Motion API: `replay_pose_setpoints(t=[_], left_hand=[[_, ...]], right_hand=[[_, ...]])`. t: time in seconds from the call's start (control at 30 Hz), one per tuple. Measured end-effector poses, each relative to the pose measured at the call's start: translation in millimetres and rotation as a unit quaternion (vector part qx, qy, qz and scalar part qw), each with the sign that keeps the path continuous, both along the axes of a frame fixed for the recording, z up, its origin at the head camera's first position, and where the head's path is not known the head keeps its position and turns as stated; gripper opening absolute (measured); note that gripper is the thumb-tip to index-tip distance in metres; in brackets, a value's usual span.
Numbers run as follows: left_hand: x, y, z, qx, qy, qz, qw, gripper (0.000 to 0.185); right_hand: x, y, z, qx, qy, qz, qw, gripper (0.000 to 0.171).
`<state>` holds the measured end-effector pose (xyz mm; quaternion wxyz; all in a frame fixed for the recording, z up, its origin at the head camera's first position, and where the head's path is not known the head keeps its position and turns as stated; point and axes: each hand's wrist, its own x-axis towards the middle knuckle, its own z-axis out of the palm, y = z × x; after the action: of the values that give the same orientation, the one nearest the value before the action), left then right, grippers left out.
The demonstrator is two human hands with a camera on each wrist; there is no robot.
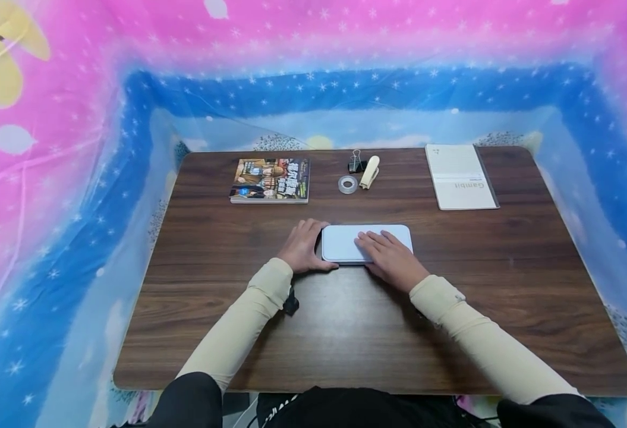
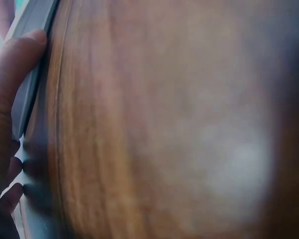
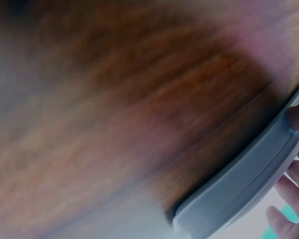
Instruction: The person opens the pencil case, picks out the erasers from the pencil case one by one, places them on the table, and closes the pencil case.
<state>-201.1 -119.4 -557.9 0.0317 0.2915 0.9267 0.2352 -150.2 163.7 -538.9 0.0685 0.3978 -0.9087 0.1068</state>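
A flat white case (image 1: 340,242) with rounded corners lies lengthwise in the middle of the table, long side toward me. My left hand (image 1: 303,246) grips its left end, with the thumb along the near edge and the fingers around the far left corner. In the left wrist view that thumb presses the case's grey side wall (image 2: 29,94). My right hand (image 1: 393,258) rests on the right half of the top with its fingers stretched out flat. The right wrist view shows its thumb against the near side wall (image 3: 239,179), close to a seam line.
Behind the case on the brown table (image 1: 211,309) lie a comic-style book (image 1: 270,180), a tape roll (image 1: 347,185), a black binder clip (image 1: 356,163), a cream stapler (image 1: 369,172) and a white notebook (image 1: 462,178). Patterned cloth (image 1: 313,95) hangs around the table.
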Motion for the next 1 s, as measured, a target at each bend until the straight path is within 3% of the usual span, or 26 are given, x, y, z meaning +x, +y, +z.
replay_pose_setpoints(t=[0.23,0.43,0.57,0.73,1.0], left_hand=[[-7.7,-0.2,-1.9,-0.013,-0.026,-0.001,0.9996,0.106],[-11.4,-1.3,-3.8,0.025,-0.031,-0.008,0.9992,0.104],[-9.9,-3.0,-6.7,0.041,-0.033,-0.011,0.9985,0.101],[-4.1,-6.3,-9.4,0.071,-0.052,0.001,0.9961,0.104],[3.2,-10.4,-11.8,0.091,-0.063,0.029,0.9935,0.104]], right_hand=[[-10.4,2.6,-3.3,0.0,0.043,0.053,0.998,0.058],[-17.6,3.5,-5.0,0.013,0.114,0.096,0.989,0.052],[-20.7,7.5,-2.8,0.015,0.114,0.117,0.986,0.054],[-25.2,16.3,0.6,-0.033,0.087,0.13,0.987,0.058],[-34.8,23.0,1.1,-0.102,0.143,0.13,0.976,0.04]])
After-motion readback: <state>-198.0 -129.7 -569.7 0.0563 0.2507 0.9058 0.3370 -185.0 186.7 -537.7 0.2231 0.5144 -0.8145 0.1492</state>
